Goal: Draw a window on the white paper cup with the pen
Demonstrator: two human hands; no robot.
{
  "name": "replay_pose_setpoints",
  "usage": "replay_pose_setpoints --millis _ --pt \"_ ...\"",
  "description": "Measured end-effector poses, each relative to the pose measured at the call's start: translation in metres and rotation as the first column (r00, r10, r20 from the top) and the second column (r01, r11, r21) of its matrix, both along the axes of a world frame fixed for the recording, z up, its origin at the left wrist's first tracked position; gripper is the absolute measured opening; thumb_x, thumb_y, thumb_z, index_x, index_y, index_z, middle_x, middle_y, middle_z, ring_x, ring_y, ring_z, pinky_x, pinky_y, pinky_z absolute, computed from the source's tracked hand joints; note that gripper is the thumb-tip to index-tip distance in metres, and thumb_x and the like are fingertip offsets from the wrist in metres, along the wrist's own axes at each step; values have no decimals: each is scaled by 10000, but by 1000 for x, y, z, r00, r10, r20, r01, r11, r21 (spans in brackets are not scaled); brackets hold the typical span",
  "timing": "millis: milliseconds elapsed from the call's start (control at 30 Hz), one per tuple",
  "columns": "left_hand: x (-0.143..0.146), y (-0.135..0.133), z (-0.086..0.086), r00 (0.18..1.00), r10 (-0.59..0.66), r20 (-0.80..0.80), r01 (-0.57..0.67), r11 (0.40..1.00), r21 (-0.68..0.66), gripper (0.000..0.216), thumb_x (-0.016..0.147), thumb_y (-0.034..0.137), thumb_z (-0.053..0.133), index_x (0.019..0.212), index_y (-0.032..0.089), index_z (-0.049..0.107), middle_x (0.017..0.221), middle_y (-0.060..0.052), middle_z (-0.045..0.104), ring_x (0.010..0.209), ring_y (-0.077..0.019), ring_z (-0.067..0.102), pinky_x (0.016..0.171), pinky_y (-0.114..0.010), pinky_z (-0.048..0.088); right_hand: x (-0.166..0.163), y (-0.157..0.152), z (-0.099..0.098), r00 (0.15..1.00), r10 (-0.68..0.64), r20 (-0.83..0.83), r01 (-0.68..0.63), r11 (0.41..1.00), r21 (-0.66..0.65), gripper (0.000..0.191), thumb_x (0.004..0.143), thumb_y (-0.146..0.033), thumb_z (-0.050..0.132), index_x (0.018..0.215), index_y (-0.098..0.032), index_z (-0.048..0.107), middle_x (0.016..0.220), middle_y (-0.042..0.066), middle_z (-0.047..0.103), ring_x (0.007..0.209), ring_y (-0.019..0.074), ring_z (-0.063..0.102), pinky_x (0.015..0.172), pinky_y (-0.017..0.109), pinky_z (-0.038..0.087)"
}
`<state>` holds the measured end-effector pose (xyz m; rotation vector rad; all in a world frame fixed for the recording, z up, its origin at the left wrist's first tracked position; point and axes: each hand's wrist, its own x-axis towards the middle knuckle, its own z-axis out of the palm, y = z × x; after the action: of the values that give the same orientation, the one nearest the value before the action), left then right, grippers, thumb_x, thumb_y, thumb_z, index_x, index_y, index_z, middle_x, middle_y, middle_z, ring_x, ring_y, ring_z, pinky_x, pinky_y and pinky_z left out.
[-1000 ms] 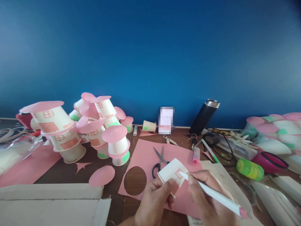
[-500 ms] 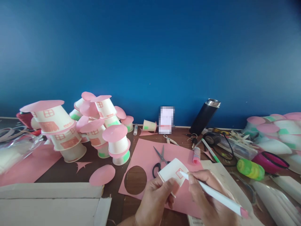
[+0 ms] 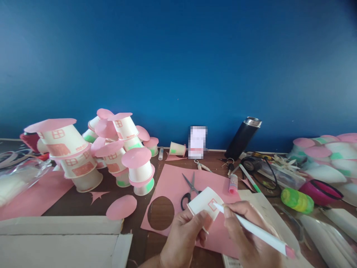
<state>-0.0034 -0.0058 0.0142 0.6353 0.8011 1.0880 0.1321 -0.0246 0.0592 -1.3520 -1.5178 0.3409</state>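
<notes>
Head view: paper cup (image 3: 203, 201) gripped above left hand (image 3: 182, 238).

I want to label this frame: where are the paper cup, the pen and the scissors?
paper cup (image 3: 202, 203), head view, on its white side wall.
pen (image 3: 256, 232), head view, mid-barrel.
scissors (image 3: 190, 187), head view, at the blades' pivot.

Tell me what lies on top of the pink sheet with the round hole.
On the pink sheet lie black-handled scissors and, at its right edge, a pink-capped tube. The left hand and cup cover its near part.
</notes>
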Motion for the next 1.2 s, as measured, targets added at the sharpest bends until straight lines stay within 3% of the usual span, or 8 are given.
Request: replay_pose_setpoints --millis 1200 --pt "0 -1 5 998 34 55 -32 999 -40 518 626 593 819 605 132 584 469 28 494 438 -64 375 477 -222 249 -1 0 2 1000 7 8 -7 1000 21 230 934 -404 580 777 -239 607 571 -51 522 454 116 457 443 224 367"
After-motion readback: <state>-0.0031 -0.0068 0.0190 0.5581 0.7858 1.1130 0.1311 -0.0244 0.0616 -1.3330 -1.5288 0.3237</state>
